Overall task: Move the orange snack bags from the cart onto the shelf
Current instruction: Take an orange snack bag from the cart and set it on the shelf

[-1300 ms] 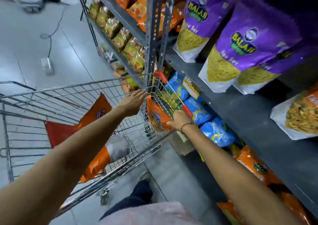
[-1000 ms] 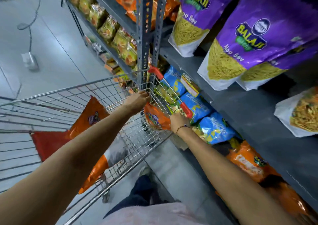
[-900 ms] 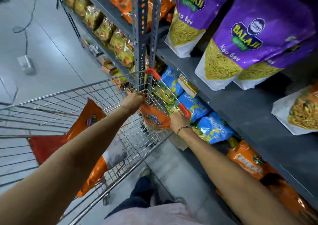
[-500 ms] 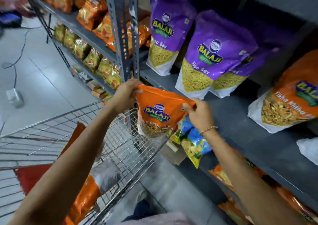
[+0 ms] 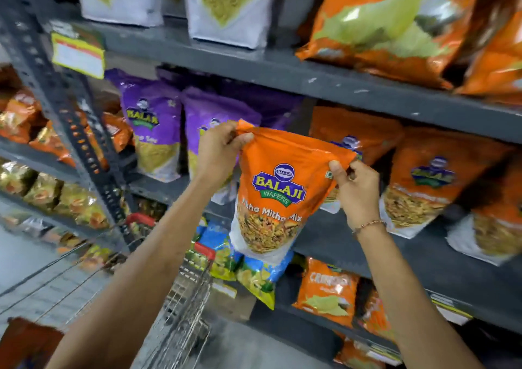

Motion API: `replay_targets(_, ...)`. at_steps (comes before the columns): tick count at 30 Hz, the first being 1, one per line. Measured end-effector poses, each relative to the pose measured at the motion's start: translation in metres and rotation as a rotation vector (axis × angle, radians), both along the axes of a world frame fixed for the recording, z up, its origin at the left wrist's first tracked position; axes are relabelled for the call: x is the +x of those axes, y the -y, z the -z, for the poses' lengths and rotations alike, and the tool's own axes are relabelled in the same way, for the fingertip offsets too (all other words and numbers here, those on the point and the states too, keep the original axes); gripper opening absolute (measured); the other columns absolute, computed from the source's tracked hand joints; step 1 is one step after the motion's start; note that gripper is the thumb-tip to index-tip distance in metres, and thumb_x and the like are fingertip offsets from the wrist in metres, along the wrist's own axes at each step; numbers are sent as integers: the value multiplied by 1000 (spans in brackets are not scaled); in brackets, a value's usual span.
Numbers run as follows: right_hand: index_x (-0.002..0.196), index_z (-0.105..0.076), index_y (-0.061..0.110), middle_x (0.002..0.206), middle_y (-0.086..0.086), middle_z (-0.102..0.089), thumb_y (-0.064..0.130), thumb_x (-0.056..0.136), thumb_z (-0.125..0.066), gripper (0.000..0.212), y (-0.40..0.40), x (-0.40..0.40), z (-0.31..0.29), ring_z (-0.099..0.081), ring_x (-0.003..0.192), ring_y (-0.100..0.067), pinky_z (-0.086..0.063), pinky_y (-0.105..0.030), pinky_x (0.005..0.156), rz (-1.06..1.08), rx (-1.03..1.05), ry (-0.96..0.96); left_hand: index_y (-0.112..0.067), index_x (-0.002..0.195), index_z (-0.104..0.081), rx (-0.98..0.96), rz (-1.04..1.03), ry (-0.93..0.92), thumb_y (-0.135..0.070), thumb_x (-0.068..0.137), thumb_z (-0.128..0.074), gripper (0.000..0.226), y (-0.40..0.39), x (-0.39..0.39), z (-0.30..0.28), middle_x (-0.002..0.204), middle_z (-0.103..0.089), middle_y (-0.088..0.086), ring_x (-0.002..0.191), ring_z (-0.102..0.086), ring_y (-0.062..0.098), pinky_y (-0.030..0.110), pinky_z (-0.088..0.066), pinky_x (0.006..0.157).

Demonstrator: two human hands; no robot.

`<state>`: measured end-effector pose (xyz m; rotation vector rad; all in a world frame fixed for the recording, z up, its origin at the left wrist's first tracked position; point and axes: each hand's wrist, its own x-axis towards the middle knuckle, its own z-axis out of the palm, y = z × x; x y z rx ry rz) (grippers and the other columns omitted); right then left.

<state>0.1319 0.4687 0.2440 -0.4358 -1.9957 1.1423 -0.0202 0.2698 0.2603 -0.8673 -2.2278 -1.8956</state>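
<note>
An orange Balaji snack bag (image 5: 275, 196) hangs upright in the air in front of the grey middle shelf (image 5: 336, 236). My left hand (image 5: 219, 151) pinches its top left corner and my right hand (image 5: 356, 190) pinches its top right corner. Matching orange bags (image 5: 423, 182) stand on that shelf to the right of the held one. The wire cart (image 5: 183, 298) with its red handle sits low at the left, and another orange bag (image 5: 25, 340) shows in its bottom left corner.
Purple Balaji bags (image 5: 154, 125) stand on the same shelf to the left. A grey upright post (image 5: 70, 114) divides the racks. Blue and orange packs (image 5: 248, 267) fill the shelf below, and large orange bags (image 5: 395, 24) lie on the shelf above.
Both hands lifted the orange bag out of the cart and raised it up to the middle shelf's height. The view tilted upward toward the shelves.
</note>
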Motion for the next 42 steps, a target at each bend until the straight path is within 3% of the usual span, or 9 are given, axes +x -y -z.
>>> replay_targets(3,67,-57,15,62,-9,-61,32,86,-60,26,-36,28,-1,-54,56,-5,-47,-22,57,77,3,-25,-41,74,-65,8,42,11,-36,75,-64,6,-48,15,-2,67,-62,-1,64,-55,17,45,-52,65)
replay_targets(5,56,-46,24,51,5,-45,31,85,-61,33,-53,40,-5,-45,45,6,-32,-6,43,145,37,-37,-41,72,-66,22,65,13,-32,75,-64,9,-75,23,-2,72,-64,2,66,-56,15,46,-53,69)
replay_targets(12,52,-41,24,50,8,-41,25,85,-63,40,-102,55,-12,-31,46,-4,-28,-8,40,218,48,4,-1,81,-65,64,88,115,-21,80,-69,20,-139,32,7,82,-67,15,76,-58,23,59,-52,77)
replay_targets(17,70,-60,7,53,6,-48,24,86,-62,24,-126,50,-13,-37,47,-7,-31,-23,47,212,46,50,-5,100,-67,46,43,123,-18,85,-65,20,-161,38,0,106,-71,20,94,-67,30,51,-56,87)
replay_targets(26,65,-53,26,61,8,-54,33,86,-60,23,-121,55,-13,-46,54,0,-39,-14,53,195,32,44,-4,104,-64,8,24,85,-24,87,-64,26,-160,42,7,107,-71,17,96,-67,29,49,-56,88)
replay_targets(29,103,-54,8,100,-11,-62,30,84,-64,30,-102,56,-5,-59,86,-19,-50,-33,76,292,-60,-88,-5,115,-58,-27,12,91,-28,85,-66,38,-153,46,10,113,-69,12,97,-65,20,35,-57,89)
replay_targets(32,102,-49,6,102,-14,-51,21,85,-63,26,-60,57,13,-53,88,-24,-47,-28,73,464,113,-337,-9,115,-56,-11,-46,60,-23,84,-68,36,-130,53,22,100,-65,-1,82,-60,-3,3,-48,74)
replay_targets(36,85,-54,15,86,-2,-56,14,87,-61,8,6,38,55,-54,78,-14,-45,-23,71,-21,177,-188,-10,95,-67,-126,-135,73,-19,86,-65,12,-60,64,61,83,-65,-4,66,-57,-19,-5,-41,62)
replay_targets(42,82,-62,11,81,0,-62,10,82,-63,2,110,-18,123,-52,71,-2,-38,-7,64,-676,153,356,-10,78,-67,-379,-276,269,-20,88,-63,14,97,81,128,74,-67,3,65,-58,-2,10,-46,64)
